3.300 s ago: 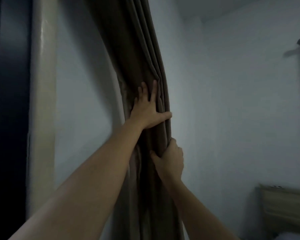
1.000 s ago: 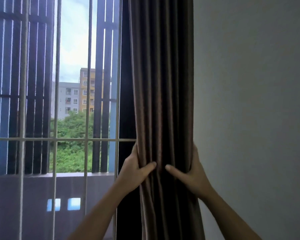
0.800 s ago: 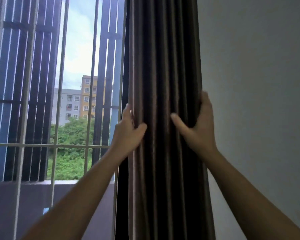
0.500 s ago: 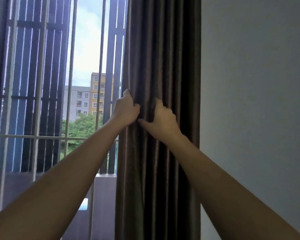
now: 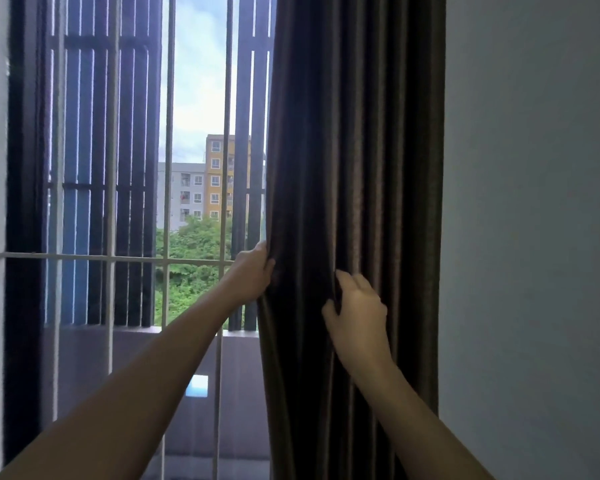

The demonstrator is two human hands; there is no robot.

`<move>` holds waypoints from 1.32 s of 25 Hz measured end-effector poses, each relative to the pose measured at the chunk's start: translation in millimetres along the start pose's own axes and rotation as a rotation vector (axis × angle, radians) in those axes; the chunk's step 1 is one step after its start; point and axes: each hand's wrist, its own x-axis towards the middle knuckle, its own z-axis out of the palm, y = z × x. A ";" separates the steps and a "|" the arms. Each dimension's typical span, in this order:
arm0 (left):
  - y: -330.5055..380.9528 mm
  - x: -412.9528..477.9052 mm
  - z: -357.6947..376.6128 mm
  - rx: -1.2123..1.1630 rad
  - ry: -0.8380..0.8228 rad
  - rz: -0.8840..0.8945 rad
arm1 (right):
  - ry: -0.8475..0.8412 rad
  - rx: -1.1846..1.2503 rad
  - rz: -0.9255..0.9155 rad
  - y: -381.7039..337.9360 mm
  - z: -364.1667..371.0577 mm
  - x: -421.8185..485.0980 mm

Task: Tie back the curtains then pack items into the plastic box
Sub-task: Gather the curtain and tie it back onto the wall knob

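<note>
Daylight from a barred window (image 5: pixel 168 133) fills the left side of a dim room, with a yellow apartment block (image 5: pixel 222 181) and green trees (image 5: pixel 194 244) beyond the bars and a plain grey wall (image 5: pixel 534 202) to the right. Between window and wall hangs a dark brown curtain (image 5: pixel 357 168), drawn into a narrow column of upright pleats against the wall's edge. A person reaches for it with both bare arms: the left hand (image 5: pixel 252 277) is closed around the curtain's outer edge on the window side, while the right hand (image 5: pixel 355 313), slightly lower, is curled onto a fold near the middle of the bundle, thumb and fingers pinching cloth. The step in hand appears to be gathering the pleats ahead of tying them back. Done well, that likely means sweeping the loose window-side edge across to the folds the right hand holds, so the whole width sits in one tight bunch at one height, with no pleat slipping out behind. Heavy-looking cloth of this kind probably wants a full-handed grasp rather than a fingertip pinch. No tie, cord or hook is in view, so one hand may have to hold the bunch while the other finds the fastening. The plastic box and the items to pack are out of view.
</note>
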 end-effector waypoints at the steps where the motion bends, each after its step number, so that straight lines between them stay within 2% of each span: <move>1: 3.2 -0.8 1.8 0.011 -0.014 0.014 | -0.008 0.041 -0.008 5.2 2.5 -12.0; 4: 24.3 2.1 6.4 -0.018 -0.121 0.041 | -0.097 0.107 -0.046 17.4 12.6 -28.0; 8: 32.4 -1.2 11.4 -0.370 -0.286 -0.090 | -0.192 0.151 -0.036 23.7 25.9 -42.9; 12: 30.6 -12.5 11.2 -0.543 -0.311 -0.113 | -0.202 0.231 -0.036 27.3 37.1 -60.3; 15: 30.8 -21.6 15.1 -0.483 -0.284 -0.075 | -0.181 0.233 -0.041 25.4 45.1 -61.4; 20: 35.2 -31.8 15.1 -0.224 -0.204 0.118 | -0.218 0.217 -0.076 23.2 46.1 -69.8; 22: 33.5 -28.0 14.0 -0.108 -0.190 0.156 | -0.072 0.186 -0.122 21.1 37.5 -66.0; 24: 30.7 -26.1 13.6 -0.068 -0.176 0.125 | 0.191 0.152 -0.141 15.4 28.8 -51.5; 26: 28.8 -27.1 12.7 -0.056 -0.168 0.110 | 0.294 0.120 -0.074 5.7 21.2 -28.1; 30: 29.5 -33.0 11.2 -0.055 -0.141 0.098 | 0.069 0.044 0.108 0.6 20.2 -3.7; 33: 27.4 -32.2 11.7 -0.125 -0.132 0.043 | -0.094 0.046 0.074 14.9 31.4 -32.5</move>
